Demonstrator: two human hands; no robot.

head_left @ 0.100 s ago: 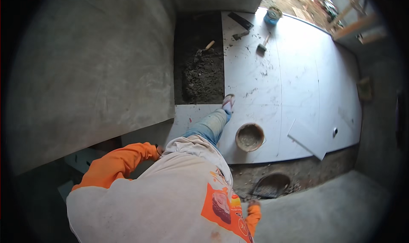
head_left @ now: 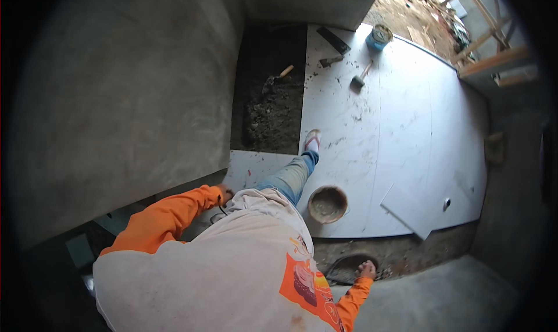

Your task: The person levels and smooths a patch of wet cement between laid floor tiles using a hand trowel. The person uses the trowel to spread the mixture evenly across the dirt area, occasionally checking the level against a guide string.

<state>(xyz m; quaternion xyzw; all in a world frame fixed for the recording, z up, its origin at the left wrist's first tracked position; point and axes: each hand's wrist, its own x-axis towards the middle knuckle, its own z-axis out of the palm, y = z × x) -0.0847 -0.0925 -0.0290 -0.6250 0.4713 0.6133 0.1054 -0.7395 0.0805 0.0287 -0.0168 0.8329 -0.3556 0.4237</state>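
The fingers of the right hand (head_left: 367, 269) look loosely curled over the right edge of a dark tub (head_left: 337, 280); from where I stand I can't tell whether they grip anything. The tub lies near, most of it to the left of those fingers, in the bare strip beside the tiled floor (head_left: 401, 128). The left hand (head_left: 225, 193) is down by the person's left hip, blurred, with a dark cord (head_left: 221, 205) just beside it; I can't tell if its fingers are closed on that.

Farther off from the tub, a bucket (head_left: 311, 211) of wet mix stands on the tiles, and a loose white tile (head_left: 405, 210) lies to its right. At the far left, a trowel (head_left: 286, 71) rests on dark mortar (head_left: 270, 114); a mallet (head_left: 358, 82) lies right of it, and a blue bucket (head_left: 376, 43) stands beyond.
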